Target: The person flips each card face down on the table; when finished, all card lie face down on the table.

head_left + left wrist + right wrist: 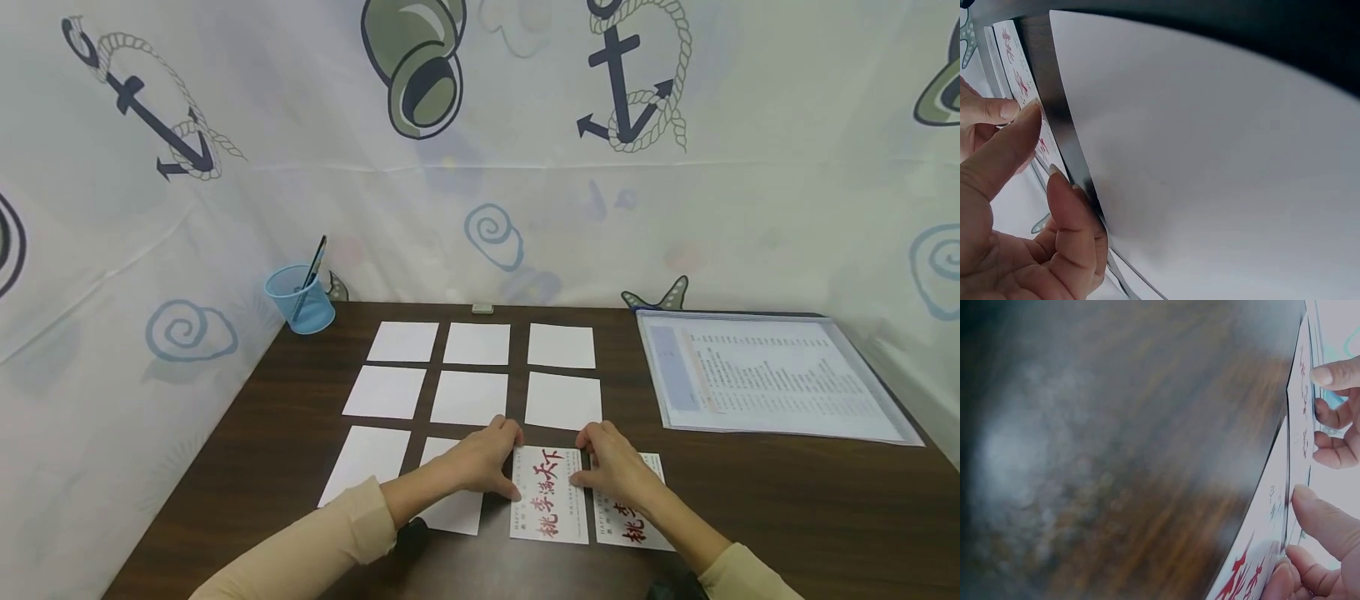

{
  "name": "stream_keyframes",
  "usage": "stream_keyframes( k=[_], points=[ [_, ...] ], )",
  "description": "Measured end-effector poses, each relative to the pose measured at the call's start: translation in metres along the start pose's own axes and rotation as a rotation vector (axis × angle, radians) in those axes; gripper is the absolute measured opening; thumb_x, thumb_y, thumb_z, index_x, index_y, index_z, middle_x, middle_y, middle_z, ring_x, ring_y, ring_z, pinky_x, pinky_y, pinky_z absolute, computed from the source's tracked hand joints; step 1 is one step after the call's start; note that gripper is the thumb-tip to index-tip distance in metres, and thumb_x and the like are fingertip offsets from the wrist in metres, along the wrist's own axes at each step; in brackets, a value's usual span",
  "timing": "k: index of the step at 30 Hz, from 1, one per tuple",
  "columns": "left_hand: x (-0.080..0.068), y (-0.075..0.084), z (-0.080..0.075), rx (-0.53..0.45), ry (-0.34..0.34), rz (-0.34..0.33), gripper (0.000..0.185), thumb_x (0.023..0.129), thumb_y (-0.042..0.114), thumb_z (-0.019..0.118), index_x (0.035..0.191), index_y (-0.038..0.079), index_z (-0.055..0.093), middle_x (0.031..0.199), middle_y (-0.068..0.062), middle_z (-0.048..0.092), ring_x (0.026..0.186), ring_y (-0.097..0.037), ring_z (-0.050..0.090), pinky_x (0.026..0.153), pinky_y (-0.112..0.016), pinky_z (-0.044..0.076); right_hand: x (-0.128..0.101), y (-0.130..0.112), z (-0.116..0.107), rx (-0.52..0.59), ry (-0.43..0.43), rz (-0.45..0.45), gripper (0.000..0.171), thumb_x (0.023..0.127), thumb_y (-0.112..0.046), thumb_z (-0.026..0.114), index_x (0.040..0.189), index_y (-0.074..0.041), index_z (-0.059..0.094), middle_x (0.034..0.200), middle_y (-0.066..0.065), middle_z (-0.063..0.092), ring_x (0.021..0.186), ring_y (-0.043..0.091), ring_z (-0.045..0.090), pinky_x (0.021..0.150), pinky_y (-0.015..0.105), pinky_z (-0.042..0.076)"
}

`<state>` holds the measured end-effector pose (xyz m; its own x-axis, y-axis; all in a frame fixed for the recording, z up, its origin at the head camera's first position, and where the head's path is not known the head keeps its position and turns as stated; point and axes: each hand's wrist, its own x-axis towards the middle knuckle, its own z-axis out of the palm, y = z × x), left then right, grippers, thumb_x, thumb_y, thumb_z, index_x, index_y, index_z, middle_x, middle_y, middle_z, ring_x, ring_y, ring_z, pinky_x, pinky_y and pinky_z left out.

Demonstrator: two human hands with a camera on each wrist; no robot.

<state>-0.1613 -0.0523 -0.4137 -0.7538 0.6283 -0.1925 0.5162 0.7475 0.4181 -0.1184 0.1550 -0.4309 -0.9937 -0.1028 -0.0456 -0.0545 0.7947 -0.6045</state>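
Note:
A white card with red Chinese characters [549,508] lies on the dark table, between the two hands. At its left edge, the left hand [486,458] holds it with the thumb low and the fingertips near the upper corner. The right hand [615,468] holds the opposite edge, its thumb on the card's side and its fingers bent near the top corner. Beneath the right hand and wrist, a second red-lettered card [633,529] is partly hidden. In the left wrist view, the left thumb [1019,134] overlaps the lettered card.
Several blank white cards [469,398] lie in rows at the left and middle, one [453,510] partly under the left forearm. A blue pen cup [302,302] stands at the back left corner. A printed sheet in a clear cover [780,375] lies at the right. Behind hangs a patterned curtain [360,225].

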Motion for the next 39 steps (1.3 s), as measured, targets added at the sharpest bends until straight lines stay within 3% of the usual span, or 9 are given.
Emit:
stream_keyframes(
  k=[7,14,18,21,25,28,32,36,39],
  points=[
    [0.000,-0.001,0.002,-0.026,0.014,0.006,0.069,0.060,0.025,0.089,0.112,0.009,0.046,0.102,-0.002,0.048,0.075,-0.012,0.049,0.064,-0.021,0.043,0.001,0.000,-0.001,0.025,0.000,-0.001,0.043,0.065,-0.007,0.085,0.090,-0.008,0.050,0.083,0.003,0.046,0.073,0.015,0.043,0.062,0.026,0.036],
    [-0.001,-0.003,0.007,-0.069,0.045,0.034,0.069,0.062,0.021,0.088,0.114,0.010,0.045,0.094,0.001,0.049,0.073,-0.009,0.047,0.064,-0.020,0.042,-0.003,0.000,-0.002,0.078,0.011,-0.018,0.040,0.069,-0.002,0.081,0.089,-0.009,0.047,0.071,0.000,0.047,0.062,0.011,0.044,0.055,0.023,0.035],
    [-0.001,-0.007,0.009,-0.153,0.083,0.067,0.062,0.066,0.015,0.085,0.116,0.008,0.048,0.093,0.001,0.051,0.074,-0.005,0.050,0.062,-0.017,0.044,-0.004,-0.001,-0.004,0.114,0.035,-0.023,0.037,0.071,-0.002,0.078,0.090,-0.010,0.048,0.068,-0.003,0.048,0.060,0.010,0.044,0.054,0.022,0.036],
    [0.001,-0.011,0.008,-0.270,0.121,0.114,0.053,0.071,0.008,0.081,0.115,0.007,0.052,0.088,-0.001,0.055,0.070,-0.004,0.051,0.058,-0.016,0.045,-0.004,0.000,-0.007,0.199,0.044,0.001,0.033,0.075,-0.001,0.076,0.093,-0.009,0.049,0.071,-0.001,0.050,0.061,0.010,0.046,0.054,0.021,0.039],
    [0.004,-0.016,0.001,-0.472,0.155,0.152,0.044,0.078,0.002,0.074,0.117,0.005,0.055,0.081,-0.003,0.055,0.064,-0.006,0.052,0.054,-0.019,0.045,-0.001,0.001,-0.011,0.447,0.043,0.060,0.031,0.081,0.003,0.068,0.104,-0.003,0.048,0.077,0.005,0.053,0.062,0.011,0.051,0.056,0.021,0.049],
    [0.006,-0.018,-0.003,-0.691,0.131,0.126,0.043,0.081,0.001,0.070,0.122,0.003,0.055,0.085,-0.005,0.053,0.071,-0.008,0.059,0.059,-0.023,0.052,0.001,0.001,-0.012,0.634,0.044,0.115,0.030,0.085,0.005,0.062,0.110,0.001,0.046,0.081,0.008,0.053,0.065,0.012,0.054,0.060,0.024,0.053],
    [0.006,-0.021,-0.005,-0.936,0.087,0.052,0.042,0.085,0.000,0.066,0.125,0.004,0.055,0.091,-0.008,0.054,0.081,-0.013,0.064,0.069,-0.031,0.056,0.003,0.002,-0.010,0.765,0.054,0.184,0.027,0.087,0.002,0.060,0.111,0.002,0.048,0.083,0.006,0.055,0.069,0.013,0.055,0.062,0.025,0.052],
    [0.006,-0.021,-0.008,-1.063,0.064,-0.005,0.043,0.086,0.004,0.065,0.128,0.009,0.056,0.095,-0.008,0.056,0.084,-0.015,0.064,0.073,-0.031,0.056,0.006,0.002,-0.006,0.875,0.041,0.251,0.027,0.089,0.000,0.060,0.113,-0.001,0.048,0.085,0.003,0.057,0.073,0.015,0.056,0.063,0.024,0.051],
    [0.006,-0.022,-0.012,-1.152,0.031,0.008,0.048,0.088,0.008,0.064,0.134,0.010,0.051,0.102,-0.009,0.055,0.090,-0.016,0.063,0.079,-0.032,0.055,0.007,0.003,-0.004,1.003,0.009,0.280,0.024,0.090,-0.002,0.059,0.111,-0.006,0.048,0.087,0.001,0.059,0.074,0.013,0.057,0.063,0.023,0.049]
  ],
)
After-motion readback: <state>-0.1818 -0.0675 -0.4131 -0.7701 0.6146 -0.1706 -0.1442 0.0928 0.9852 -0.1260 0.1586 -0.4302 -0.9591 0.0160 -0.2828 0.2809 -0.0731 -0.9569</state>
